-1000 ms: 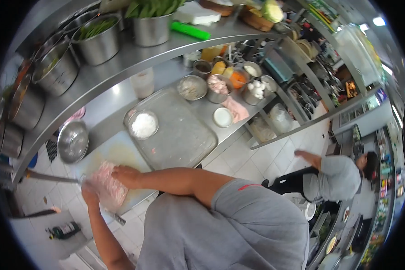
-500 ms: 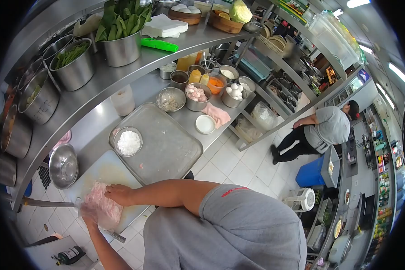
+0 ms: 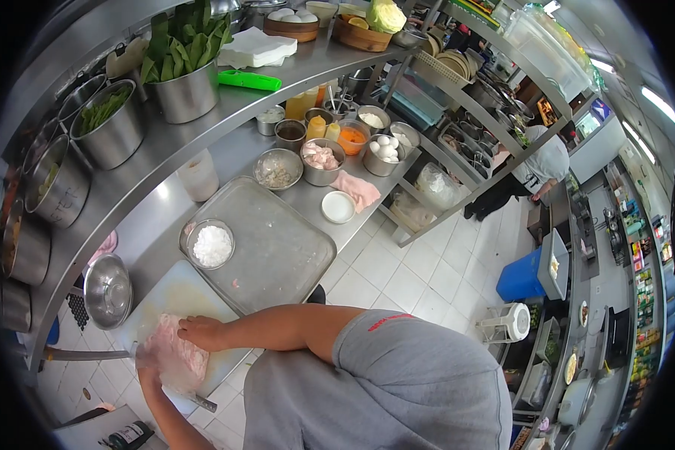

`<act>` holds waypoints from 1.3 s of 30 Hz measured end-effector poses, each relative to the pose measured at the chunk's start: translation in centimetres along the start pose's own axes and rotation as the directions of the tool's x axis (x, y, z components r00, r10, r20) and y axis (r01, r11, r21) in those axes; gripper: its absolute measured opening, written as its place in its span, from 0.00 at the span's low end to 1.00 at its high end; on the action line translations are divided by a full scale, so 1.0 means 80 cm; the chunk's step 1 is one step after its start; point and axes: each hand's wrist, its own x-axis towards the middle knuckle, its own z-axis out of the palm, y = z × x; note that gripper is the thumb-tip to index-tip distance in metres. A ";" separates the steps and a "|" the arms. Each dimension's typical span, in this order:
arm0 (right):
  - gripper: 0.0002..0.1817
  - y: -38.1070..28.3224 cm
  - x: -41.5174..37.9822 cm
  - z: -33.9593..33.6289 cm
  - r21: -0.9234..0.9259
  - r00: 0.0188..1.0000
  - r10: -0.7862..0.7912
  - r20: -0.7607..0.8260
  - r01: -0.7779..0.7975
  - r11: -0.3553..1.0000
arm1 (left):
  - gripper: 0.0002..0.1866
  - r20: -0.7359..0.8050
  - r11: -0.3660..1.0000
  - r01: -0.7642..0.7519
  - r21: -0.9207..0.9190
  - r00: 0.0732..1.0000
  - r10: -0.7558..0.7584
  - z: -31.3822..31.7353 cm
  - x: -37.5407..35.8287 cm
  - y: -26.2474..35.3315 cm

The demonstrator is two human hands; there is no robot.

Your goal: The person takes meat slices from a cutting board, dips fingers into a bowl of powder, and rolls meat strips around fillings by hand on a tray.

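Observation:
My right hand point(image 3: 202, 332) lies on a flat piece of pale pink raw meat point(image 3: 177, 354), fingers stretched out over it and open. Beside the meat's near left edge is my left hand point(image 3: 150, 369), smeared by motion, with its fingers hard to make out. Clear plastic point(image 3: 178, 384) shows around the lower side of the meat and close to the left hand. Under the meat is a white cutting board point(image 3: 161, 289). Past the board's upper corner, a bowl of white powder point(image 3: 212, 246) sits on a grey metal tray point(image 3: 281, 247).
A metal bowl point(image 3: 107, 291) stands left of the board. Behind the tray are bowls of meat pieces point(image 3: 322, 156) and eggs point(image 3: 385, 148), and a pink cloth point(image 3: 356, 190). A shelf point(image 3: 232, 101) carrying metal pots overhangs the counter. A co-worker point(image 3: 536, 165) is at the back right.
The left hand is more blurred and the plastic by it has shifted. My right hand stays on the meat. The co-worker has moved farther back and bends forward. The view has shifted slightly.

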 end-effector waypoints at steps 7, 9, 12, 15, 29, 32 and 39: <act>0.14 0.001 0.000 0.001 0.019 1.000 -0.006 -0.011 0.006 1.000 | 0.29 0.127 0.940 0.029 -0.341 0.992 0.015 -0.028 0.045 -0.077; 0.13 0.003 0.000 0.002 0.013 1.000 -0.009 -0.013 0.010 1.000 | 0.29 0.105 0.957 0.102 -0.272 0.992 -0.075 -0.019 0.027 -0.050; 0.13 0.002 0.000 0.004 0.010 1.000 -0.008 -0.015 0.008 1.000 | 0.28 0.064 0.967 0.108 -0.232 0.993 -0.096 -0.016 0.030 -0.050; 0.13 0.002 -0.001 0.002 0.006 1.000 -0.003 -0.013 0.004 1.000 | 0.24 0.127 0.970 0.053 -0.238 0.992 -0.023 -0.007 0.034 -0.046; 0.12 0.001 -0.003 0.004 0.051 0.999 0.018 -0.038 -0.016 0.999 | 0.22 0.023 0.914 0.087 0.396 0.994 -0.104 -0.001 0.051 -0.036; 0.13 0.003 -0.002 0.003 0.015 1.000 0.005 -0.030 -0.005 1.000 | 0.25 0.051 0.940 0.049 0.337 0.996 -0.070 -0.005 0.060 -0.046; 0.12 0.004 -0.003 -0.001 0.034 1.000 0.016 -0.008 -0.016 0.999 | 0.26 -0.011 0.687 -0.325 0.649 0.900 0.436 0.051 0.021 -0.027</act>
